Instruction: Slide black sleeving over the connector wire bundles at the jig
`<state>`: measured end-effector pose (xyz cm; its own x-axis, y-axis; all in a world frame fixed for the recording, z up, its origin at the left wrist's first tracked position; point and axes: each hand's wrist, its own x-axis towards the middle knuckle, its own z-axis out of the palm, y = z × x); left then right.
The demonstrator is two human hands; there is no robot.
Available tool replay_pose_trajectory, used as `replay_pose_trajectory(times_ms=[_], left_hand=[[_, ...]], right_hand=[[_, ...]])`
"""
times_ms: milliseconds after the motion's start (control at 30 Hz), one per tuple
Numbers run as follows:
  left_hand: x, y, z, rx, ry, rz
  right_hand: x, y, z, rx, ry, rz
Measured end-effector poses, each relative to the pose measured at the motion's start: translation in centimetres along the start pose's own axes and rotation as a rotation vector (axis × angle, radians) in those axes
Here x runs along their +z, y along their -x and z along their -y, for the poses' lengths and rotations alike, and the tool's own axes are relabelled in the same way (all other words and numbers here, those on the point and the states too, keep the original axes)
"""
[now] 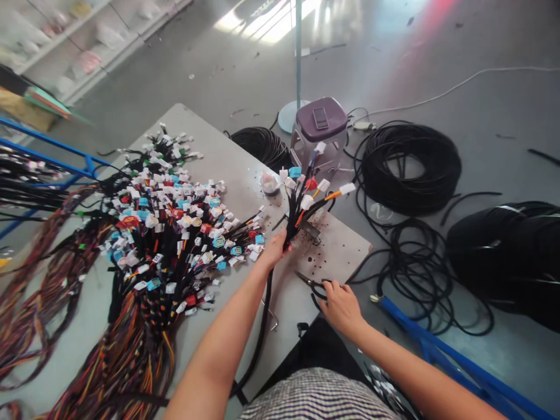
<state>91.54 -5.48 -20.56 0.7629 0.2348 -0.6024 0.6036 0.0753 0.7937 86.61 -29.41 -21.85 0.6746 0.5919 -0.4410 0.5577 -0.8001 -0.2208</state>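
Note:
My left hand (275, 248) is closed around a wire harness (294, 224), whose branches fan out above my fist and end in white, blue and red connectors. Below the fist its black sleeved trunk (263, 326) hangs down toward the table's near edge. At the table's right side my right hand (339, 303) has its fingers on the black handles of a pair of scissors (312, 284). The blades point left and lie low over the tabletop. Just behind the held harness a small metal block (310, 231) rests among dark crumbs.
Many bundled harnesses with connectors (175, 227) cover the left of the table (210, 140). A small tub (269, 184) stands near the far edge. Beyond are a purple stool (326, 116) with a phone, black tubing coils (411, 166) and a blue metal frame (420, 338).

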Motion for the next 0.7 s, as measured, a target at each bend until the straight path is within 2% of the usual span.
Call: replay_pose_trajectory(times_ms=[67,133,200,267,300,367,433,567,700], left_hand=[[0.4,-0.2,-0.3,-0.027,0.024,-0.001],[0.4,0.0,0.1,-0.046,0.025,-0.047],[0.1,0.8,1.1,-0.031,0.022,-0.09],[-0.5,1.7,2.1,0.007,0.032,-0.085],[-0.8,2.1,2.4,0.024,0.042,-0.075],[-1.2,2.7,2.5,0.036,0.074,-0.063],[-1.4,2.9,2.1,0.036,0.105,-0.06],[-0.8,2.9,1.6,0.075,0.077,-0.041],[-0.3,1.7,3.1,0.148,0.074,-0.063]], right_hand=[[-0.6,0.0,0.2,0.086,-0.077,0.028],[-1.5,-0.7,0.1,0.132,-0.247,0.134],[-2.5,-1.7,-0.4,0.125,-0.601,0.353],[-3.2,-2.8,-1.0,0.084,-1.034,0.568],[-3.5,-3.4,-1.2,0.07,-1.212,0.628],[-4.0,-4.7,-1.1,0.046,-1.416,0.644],[-4.6,-6.1,-0.8,0.018,-1.451,0.638],[-6.0,-8.7,-0.2,-0.02,-1.329,0.679],[-6.1,-10.2,-1.1,-0.05,-1.216,0.642]])
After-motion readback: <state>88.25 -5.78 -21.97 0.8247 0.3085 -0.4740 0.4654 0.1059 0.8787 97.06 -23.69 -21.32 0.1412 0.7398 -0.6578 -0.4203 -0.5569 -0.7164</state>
